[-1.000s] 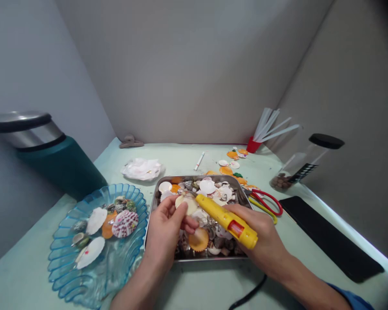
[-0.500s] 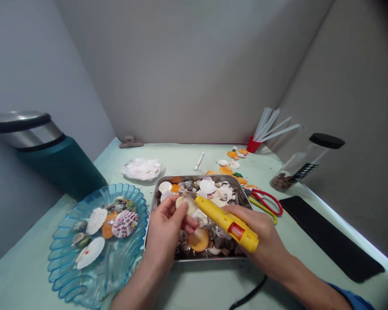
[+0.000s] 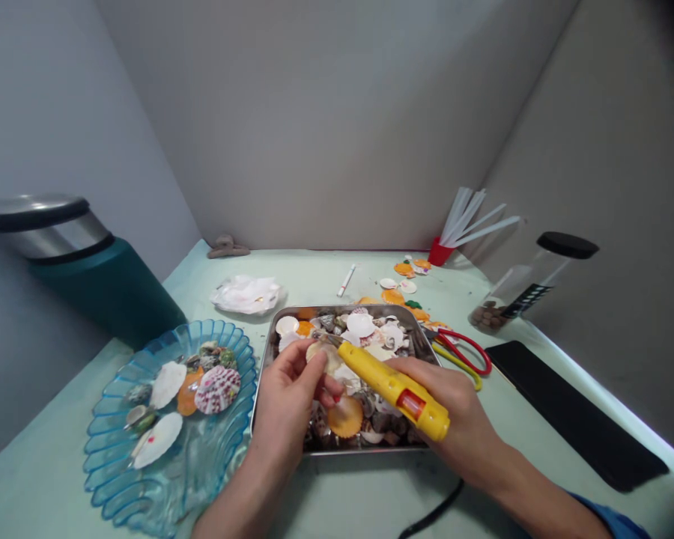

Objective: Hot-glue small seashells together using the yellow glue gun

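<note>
Between the thumb and fingers of my left hand (image 3: 293, 389) is a pale seashell (image 3: 330, 361), held over the metal tray (image 3: 365, 452). My right hand (image 3: 454, 404) is wrapped round a yellow glue gun (image 3: 390, 385), whose nozzle points left and meets or nearly meets the shell's upper edge; the exact contact is too small to tell. Beneath both hands the tray is full of mixed shells, among them a white shell (image 3: 360, 324) and an orange scallop shell (image 3: 345, 418). The grip and trigger of the glue gun are hidden by my right hand.
A blue scalloped plate (image 3: 104, 449) with several shells lies at left, beside a teal bottle (image 3: 106, 284). Red-and-yellow scissors (image 3: 466, 352), a black flat object (image 3: 573, 412) and a clear jar (image 3: 531, 284) stand right. Behind are glue sticks (image 3: 466, 213) in a red cup (image 3: 440, 253).
Almost nothing has moved. Both hands, the shell and the glue gun keep nearly the same position, with only a tiny shift of the left fingers.
</note>
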Action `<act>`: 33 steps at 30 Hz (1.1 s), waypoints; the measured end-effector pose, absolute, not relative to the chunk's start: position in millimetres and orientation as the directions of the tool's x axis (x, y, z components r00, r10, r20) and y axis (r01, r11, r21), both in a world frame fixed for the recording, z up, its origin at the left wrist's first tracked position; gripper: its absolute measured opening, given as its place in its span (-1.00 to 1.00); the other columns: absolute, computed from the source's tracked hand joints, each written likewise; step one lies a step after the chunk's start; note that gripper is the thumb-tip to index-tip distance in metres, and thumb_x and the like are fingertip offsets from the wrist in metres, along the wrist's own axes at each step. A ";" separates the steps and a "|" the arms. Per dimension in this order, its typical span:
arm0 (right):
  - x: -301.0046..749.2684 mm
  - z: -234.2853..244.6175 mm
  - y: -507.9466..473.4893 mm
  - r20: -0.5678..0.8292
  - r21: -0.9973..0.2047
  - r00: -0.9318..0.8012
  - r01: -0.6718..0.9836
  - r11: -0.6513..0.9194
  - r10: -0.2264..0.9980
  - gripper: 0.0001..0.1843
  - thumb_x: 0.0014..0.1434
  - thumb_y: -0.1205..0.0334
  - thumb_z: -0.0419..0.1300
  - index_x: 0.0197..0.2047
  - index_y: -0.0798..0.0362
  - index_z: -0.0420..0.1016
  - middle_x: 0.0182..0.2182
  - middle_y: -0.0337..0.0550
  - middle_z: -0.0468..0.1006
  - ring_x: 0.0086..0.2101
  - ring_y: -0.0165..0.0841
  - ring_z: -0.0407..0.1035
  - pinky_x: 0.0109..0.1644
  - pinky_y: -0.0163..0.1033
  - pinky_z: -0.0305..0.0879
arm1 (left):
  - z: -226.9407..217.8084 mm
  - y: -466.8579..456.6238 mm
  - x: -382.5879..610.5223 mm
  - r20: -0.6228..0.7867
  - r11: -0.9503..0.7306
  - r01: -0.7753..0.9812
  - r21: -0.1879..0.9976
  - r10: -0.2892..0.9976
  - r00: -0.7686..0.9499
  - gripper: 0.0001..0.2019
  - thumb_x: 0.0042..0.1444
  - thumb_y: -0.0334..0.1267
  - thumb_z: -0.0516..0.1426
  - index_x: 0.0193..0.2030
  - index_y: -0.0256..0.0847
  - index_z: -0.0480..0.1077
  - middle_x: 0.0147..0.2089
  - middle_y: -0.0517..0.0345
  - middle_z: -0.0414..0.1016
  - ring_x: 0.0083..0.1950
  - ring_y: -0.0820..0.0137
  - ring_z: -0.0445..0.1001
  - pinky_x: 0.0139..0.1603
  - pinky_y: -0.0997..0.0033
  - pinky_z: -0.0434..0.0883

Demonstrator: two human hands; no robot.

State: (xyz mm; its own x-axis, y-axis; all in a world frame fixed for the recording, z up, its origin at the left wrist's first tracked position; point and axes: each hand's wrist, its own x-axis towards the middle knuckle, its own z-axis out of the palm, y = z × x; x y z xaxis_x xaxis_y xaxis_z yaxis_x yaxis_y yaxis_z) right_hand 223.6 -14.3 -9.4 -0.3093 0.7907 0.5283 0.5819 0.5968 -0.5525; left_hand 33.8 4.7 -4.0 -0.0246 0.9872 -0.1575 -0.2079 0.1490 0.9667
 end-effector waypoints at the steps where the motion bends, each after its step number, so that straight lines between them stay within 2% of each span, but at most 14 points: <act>1: 223.5 -9.4 -14.2 0.526 -0.555 -0.309 0.581 0.596 0.792 -0.84 0.22 0.23 0.07 -0.20 0.05 0.45 -0.34 -0.14 0.60 -0.39 -0.33 0.48 -0.35 -0.33 0.34 | -3.6 4.6 34.0 -0.158 0.151 -0.208 0.966 0.987 -0.021 -0.71 -0.01 -0.13 0.20 -0.20 -0.26 0.33 -0.64 0.20 0.46 -0.66 0.51 0.34 -0.61 0.59 0.27; 10: 222.0 -7.8 -13.9 0.523 -0.557 -0.329 0.565 0.608 0.786 -0.86 0.17 0.25 0.12 -0.20 0.04 0.46 -0.35 -0.16 0.60 -0.38 -0.33 0.49 -0.34 -0.34 0.35 | -0.1 3.3 36.0 -0.169 0.162 -0.203 0.966 0.985 -0.017 -0.70 -0.06 -0.12 0.23 -0.24 -0.27 0.36 -0.66 0.21 0.45 -0.67 0.49 0.34 -0.61 0.58 0.29; 19: 222.8 -8.9 -13.9 0.583 -0.515 -0.277 0.601 0.611 0.764 -0.83 0.20 0.24 0.06 -0.22 0.06 0.45 -0.35 -0.12 0.61 -0.39 -0.31 0.50 -0.39 -0.33 0.35 | -3.0 5.1 34.9 -0.186 0.179 -0.209 0.961 0.983 -0.011 -0.71 -0.03 -0.14 0.20 -0.23 -0.30 0.33 -0.68 0.19 0.45 -0.67 0.48 0.36 -0.60 0.57 0.29; 33: 220.9 -6.0 -13.1 0.611 -0.487 -0.260 0.620 0.615 0.747 -0.85 0.17 0.29 0.07 -0.22 0.06 0.43 -0.35 -0.11 0.61 -0.40 -0.31 0.50 -0.41 -0.33 0.36 | -2.9 4.9 34.9 -0.196 0.187 -0.237 0.953 0.980 -0.016 -0.66 -0.06 -0.11 0.22 -0.22 -0.32 0.35 -0.69 0.19 0.46 -0.68 0.47 0.37 -0.60 0.57 0.29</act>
